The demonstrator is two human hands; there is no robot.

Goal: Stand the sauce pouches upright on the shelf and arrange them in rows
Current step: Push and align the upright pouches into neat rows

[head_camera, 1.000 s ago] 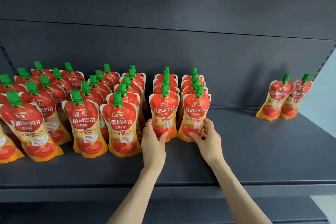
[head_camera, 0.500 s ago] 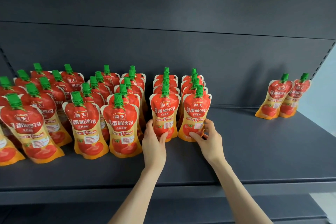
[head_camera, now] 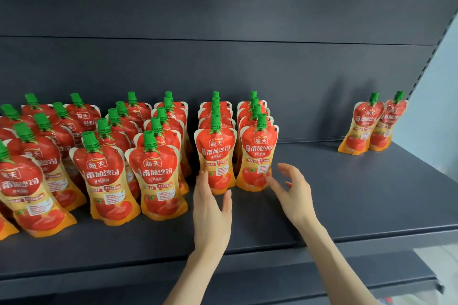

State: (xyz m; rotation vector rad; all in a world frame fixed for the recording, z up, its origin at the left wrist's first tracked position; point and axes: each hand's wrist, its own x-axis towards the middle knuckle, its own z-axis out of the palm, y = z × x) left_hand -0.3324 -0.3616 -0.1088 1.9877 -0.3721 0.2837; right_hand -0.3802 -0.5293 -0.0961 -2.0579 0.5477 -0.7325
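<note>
Standing in rows on the shelf (head_camera: 347, 205): red-and-orange sauce pouches (head_camera: 156, 173) (green caps); left hand (head_camera: 212, 210), fingers straight, touches a front pouch (head_camera: 216, 153); right hand (head_camera: 293, 193) spread, empty.

Dark grey shelf (head_camera: 359, 205), carrying upright sauce pouches (head_camera: 158, 176).

On my feed the red-and-orange, green-capped pouches crowd the left half of the shelf, standing in loose lines, several of them tilted. Near the middle, two tidy rows (head_camera: 215, 156) run front to back, just beside each other. A pair of pouches (head_camera: 363, 126) stands well apart at the far right, near the back panel (head_camera: 247, 69).
</note>
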